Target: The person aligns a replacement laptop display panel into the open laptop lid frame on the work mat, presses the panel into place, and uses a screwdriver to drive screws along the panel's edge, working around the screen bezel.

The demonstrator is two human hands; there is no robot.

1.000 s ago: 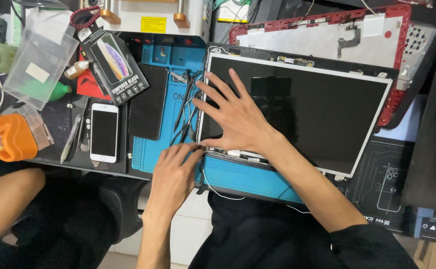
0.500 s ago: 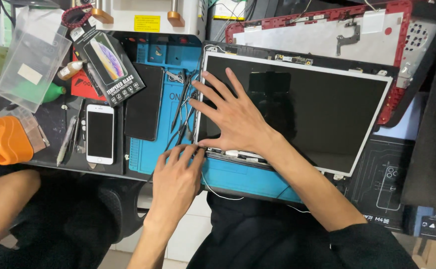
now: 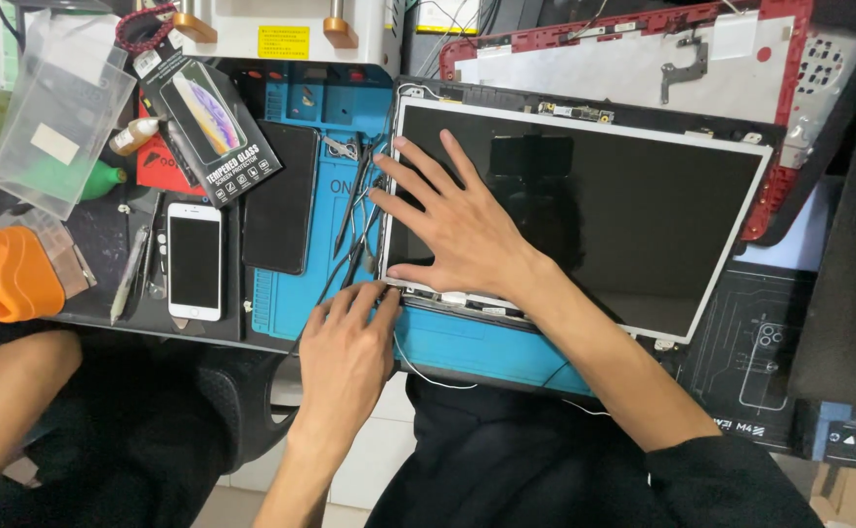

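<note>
The right hand (image 3: 457,230) lies flat and open on the dark laptop screen panel (image 3: 584,210), fingers spread wide toward the panel's left edge, palm pressing down. The panel rests tilted on the blue work mat (image 3: 467,342), its lower left corner just above the near edge of the mat. The left hand (image 3: 345,342) sits at that lower left corner, fingers curled and bunched against the thin strip along the panel's bottom edge; whether it pinches anything there is hidden by the fingers themselves. A thin white cable (image 3: 428,376) loops out from under that corner over the table edge.

Compared with a second ago, very little differs: the right hand keeps the same spread pose on the glass, and the left hand has crept slightly right and inward, closer to the corner. The panel itself has not shifted.

Just left of the panel, tweezers (image 3: 354,210) and other slim tools lie on the mat, near the right hand's fingertips. Further left sit a black phone (image 3: 279,210) face down, a white phone (image 3: 195,261), a boxed screen protector (image 3: 215,122) and an orange tool (image 3: 7,279). Behind the panel lies a red laptop lid (image 3: 790,147), inner side up.
</note>
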